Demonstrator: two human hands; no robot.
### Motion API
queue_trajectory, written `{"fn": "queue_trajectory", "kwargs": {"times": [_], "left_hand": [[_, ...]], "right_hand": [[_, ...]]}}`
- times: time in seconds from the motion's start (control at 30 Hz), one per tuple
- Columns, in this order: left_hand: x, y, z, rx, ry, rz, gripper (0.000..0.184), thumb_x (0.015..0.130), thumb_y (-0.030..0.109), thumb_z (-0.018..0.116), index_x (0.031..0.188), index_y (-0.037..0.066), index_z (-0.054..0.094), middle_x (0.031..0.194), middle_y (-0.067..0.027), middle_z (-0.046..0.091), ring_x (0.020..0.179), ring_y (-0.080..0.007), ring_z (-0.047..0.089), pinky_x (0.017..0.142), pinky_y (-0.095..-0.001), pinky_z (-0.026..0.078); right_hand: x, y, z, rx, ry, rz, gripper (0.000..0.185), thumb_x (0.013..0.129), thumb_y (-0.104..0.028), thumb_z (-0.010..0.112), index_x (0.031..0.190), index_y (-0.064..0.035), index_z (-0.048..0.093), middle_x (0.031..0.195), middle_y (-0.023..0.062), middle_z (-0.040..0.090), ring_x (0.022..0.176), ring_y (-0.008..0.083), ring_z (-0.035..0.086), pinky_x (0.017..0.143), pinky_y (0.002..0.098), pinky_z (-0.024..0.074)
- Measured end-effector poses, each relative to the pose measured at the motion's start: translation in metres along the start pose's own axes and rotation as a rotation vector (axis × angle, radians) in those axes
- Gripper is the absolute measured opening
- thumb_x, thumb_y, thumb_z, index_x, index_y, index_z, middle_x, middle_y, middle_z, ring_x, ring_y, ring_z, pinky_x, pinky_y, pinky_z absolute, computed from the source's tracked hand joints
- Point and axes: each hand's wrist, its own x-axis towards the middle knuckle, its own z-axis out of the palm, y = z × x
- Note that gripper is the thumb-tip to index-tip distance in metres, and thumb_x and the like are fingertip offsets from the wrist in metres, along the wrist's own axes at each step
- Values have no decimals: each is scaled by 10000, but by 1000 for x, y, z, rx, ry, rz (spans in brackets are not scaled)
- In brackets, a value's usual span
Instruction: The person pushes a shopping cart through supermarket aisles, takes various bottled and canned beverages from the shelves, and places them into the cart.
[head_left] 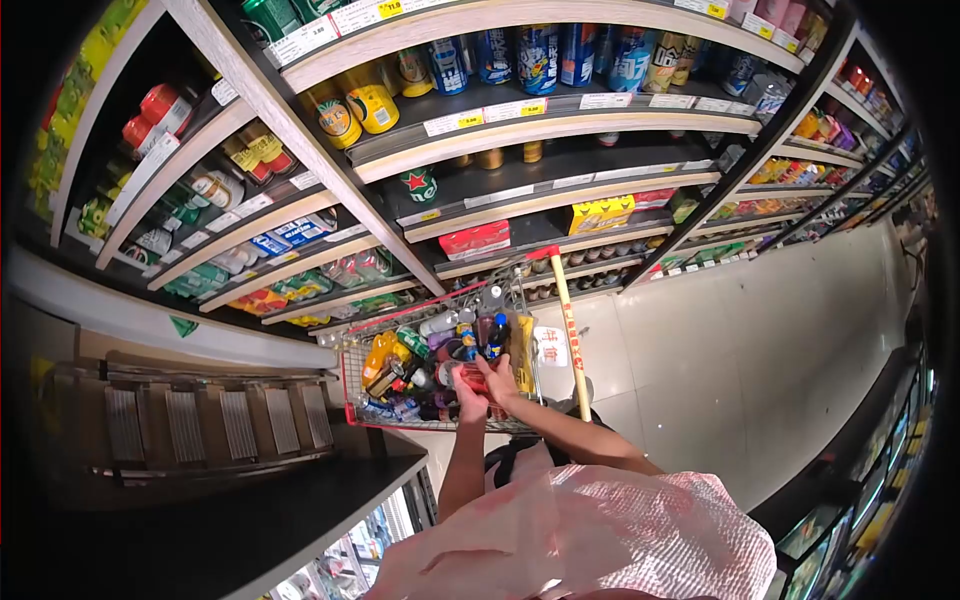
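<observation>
Both of my hands are over a wire shopping cart [347, 385] filled with mixed bottles and cans. My left hand [468, 394] is closed around a reddish item whose kind I cannot make out. My right hand [501, 379] sits right beside it, its fingers curled at the same item and partly hidden. Just beyond the right hand stands a dark bottle with a blue label [498, 335]. To the left lie an orange drink bottle [378, 357] and a green can [412, 341].
Shelves of canned drinks [538, 60] rise behind the cart. The cart's yellow handle [571, 335] is on its right, with tiled floor [720, 350] beyond. A dark counter [230, 520] and a slatted rack [180, 425] stand at the left.
</observation>
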Motion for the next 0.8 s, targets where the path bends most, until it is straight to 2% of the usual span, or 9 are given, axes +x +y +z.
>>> {"fn": "queue_trajectory", "kwargs": {"times": [0.03,0.13,0.23,0.27,0.37,0.47,0.53,0.67,0.8], "left_hand": [[-11,-3,9,7,-12,-69,285,954,422,598,983,146,659,927,-19,720,868,-235,695,863,-399,553],[-41,-5,35,5,20,-54,338,990,450,517,946,144,655,942,-26,722,890,-233,691,854,-427,555],[-35,1,22,-84,-49,-116,388,979,470,496,1027,129,676,1030,-61,727,1010,-277,688,953,-456,534],[-31,-1,20,-101,-2,-113,398,982,479,492,1055,133,672,1090,-70,715,1075,-282,668,985,-466,522],[-46,11,21,-137,18,-178,436,999,509,459,1122,141,655,1242,-88,667,1226,-296,604,1066,-508,481],[-23,3,-12,-57,58,-156,442,987,523,463,1119,152,663,1234,-88,675,1218,-301,612,1065,-514,480],[-5,-7,-45,22,112,-102,446,978,532,466,1117,160,668,1228,-89,680,1214,-303,618,1064,-519,479],[-2,6,-53,27,41,-244,386,974,495,495,1067,159,660,1082,-46,688,1061,-262,670,982,-476,522],[14,12,-54,113,131,-276,253,903,397,681,988,164,629,932,0,681,831,-219,709,774,-397,587]], "right_hand": [[18,5,8,29,110,161,735,933,-643,588,1298,-9,519,1295,302,597,1213,488,594,1052,528,453],[7,-20,-18,-119,135,170,567,983,-544,569,1078,8,658,1196,238,656,1179,411,624,978,510,492],[-10,-11,-8,-195,259,-341,429,987,-418,609,1051,3,664,1139,219,652,1104,402,623,920,514,507],[-14,-13,-5,-300,328,-645,238,948,-269,644,988,-34,634,1025,170,618,1024,377,601,862,498,533],[-15,-28,-2,-463,212,-1071,196,908,-221,625,941,-27,622,1073,155,612,1070,360,588,849,474,544],[-16,-33,-2,-571,-43,-1083,204,893,-220,595,925,-24,641,1012,162,648,999,377,632,834,473,558],[-1,-20,10,-643,-224,-867,294,923,-287,582,1021,-28,683,1081,195,704,955,400,696,840,500,571],[3,-17,35,-418,-48,-123,434,1036,-350,464,1190,-33,715,1170,258,707,1097,446,671,1004,533,502],[87,85,77,-33,193,296,545,1070,-453,388,1299,-43,666,1322,273,642,1238,458,595,1077,531,445]]}}
